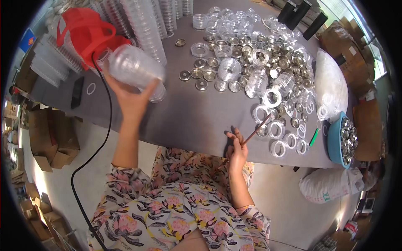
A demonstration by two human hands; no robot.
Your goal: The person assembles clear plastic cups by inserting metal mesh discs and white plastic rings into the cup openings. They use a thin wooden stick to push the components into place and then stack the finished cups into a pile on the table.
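Note:
My left hand is closed round a short stack of transparent plastic containers, tilted over the left part of the table; hand and stack are slightly blurred. My right hand grips a thin brown stick at the table's front edge, its tip pointing toward the loose parts. Just beyond that tip lie transparent plastic rings. Farther back, silvery round metal caps form a heap with transparent round containers. Several caps lie apart at the heap's left side.
Tall stacks of transparent containers and a red bag line the back left. A black cable hangs past my left arm. At the right sit a blue basin of metal parts, a white sack and a green-handled tool.

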